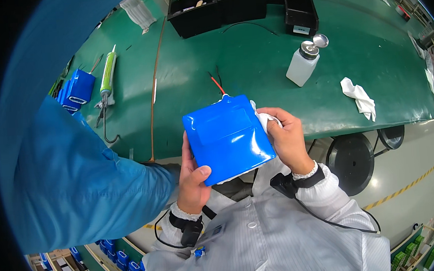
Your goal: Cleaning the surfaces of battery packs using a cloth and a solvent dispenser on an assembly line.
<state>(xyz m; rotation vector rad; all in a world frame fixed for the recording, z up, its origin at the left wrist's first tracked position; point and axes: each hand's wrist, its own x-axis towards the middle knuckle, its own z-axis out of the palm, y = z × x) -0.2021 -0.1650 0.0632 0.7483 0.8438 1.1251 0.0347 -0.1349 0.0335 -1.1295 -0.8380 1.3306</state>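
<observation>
A flat, square battery pack (227, 142) in shiny blue wrap is held up in front of me, over the bench's near edge. A red and a black wire (217, 83) stick out of its far side. My left hand (194, 180) grips the near left corner, thumb on top and fingers beneath. In my right hand (287, 135) a white wipe (266, 118) is pinched against the pack's right edge. Beyond it on the bench stands a clear-white pump bottle (303, 66) with its metal lid flipped up. Another crumpled wipe (359, 99) lies to the right.
Black bins (218, 9) line the bench's (191, 56) far side. At the left lie a caulking gun with a green tube (108, 72) and several blue packs (80, 87). A co-worker's blue sleeve (89, 179) reaches close on my left. A black round stool (351, 164) stands at right.
</observation>
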